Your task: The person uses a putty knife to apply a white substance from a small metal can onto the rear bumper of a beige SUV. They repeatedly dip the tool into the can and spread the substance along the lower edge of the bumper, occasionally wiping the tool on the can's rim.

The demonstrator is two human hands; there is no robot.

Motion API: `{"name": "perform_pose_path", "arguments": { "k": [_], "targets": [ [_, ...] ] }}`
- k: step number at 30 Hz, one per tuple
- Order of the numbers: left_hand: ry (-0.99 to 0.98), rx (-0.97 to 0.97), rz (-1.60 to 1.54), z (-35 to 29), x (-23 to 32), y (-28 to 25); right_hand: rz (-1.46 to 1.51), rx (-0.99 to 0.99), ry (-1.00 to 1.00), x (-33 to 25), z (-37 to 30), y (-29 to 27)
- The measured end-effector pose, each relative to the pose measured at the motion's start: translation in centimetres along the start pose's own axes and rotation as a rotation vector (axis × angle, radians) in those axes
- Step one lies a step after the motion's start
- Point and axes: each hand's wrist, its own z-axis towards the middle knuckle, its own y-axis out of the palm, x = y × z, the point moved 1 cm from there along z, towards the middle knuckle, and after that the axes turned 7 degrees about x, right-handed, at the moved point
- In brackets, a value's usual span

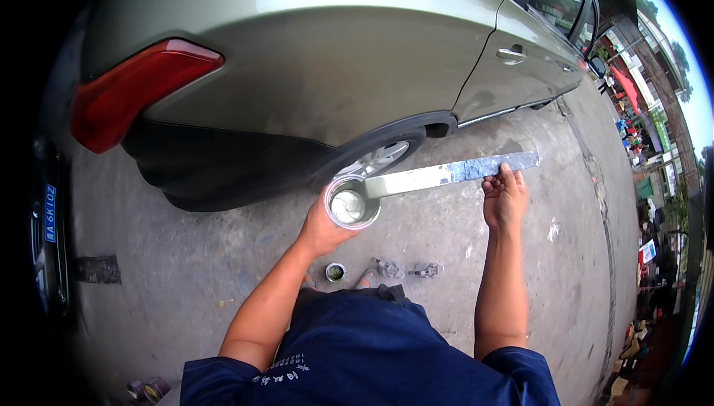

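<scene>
1. Location: we have the cup (370, 213) up off the ground (439, 239), with the car's wheel (383, 157) beyond it in view; pale liquid (347, 206) shows inside.
2. The flat stick (454, 172) has one end over the cup's right edge. Whether it rests on the rim, we cannot tell.
3. Risk: in our judgement, a tilt of the cup could spill liquid onto the ground; a loosened left grip would be the likely cause.
4. Risk: the stick is held far from its cup end, so a small wrist turn could knock the rim or flick drips toward the car (297, 71).
5. Left hand (321, 229): curved around the cup's left and lower side, part-closed on it; some fingers hidden. Forearm slants up and rightward.
6. Right hand (507, 201): pinches the stick near its right end, thumb on top, fingers folded below. Forearm nearly upright.
7. A small open can (329, 273) stands on the ground near our feet; a misstep could tip it.
</scene>
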Motion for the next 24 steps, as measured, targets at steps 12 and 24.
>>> {"name": "perform_pose_path", "arguments": {
  "k": [12,24],
  "targets": [
    [0.039,0.040,0.016,0.3,0.6,0.0,0.021,0.040,-0.033,0.3,0.7,-2.5],
    [0.108,0.048,0.039,1.3,1.9,1.3,0.266,-0.414,0.062,1.7,-1.8,-0.7]
  ]
}}
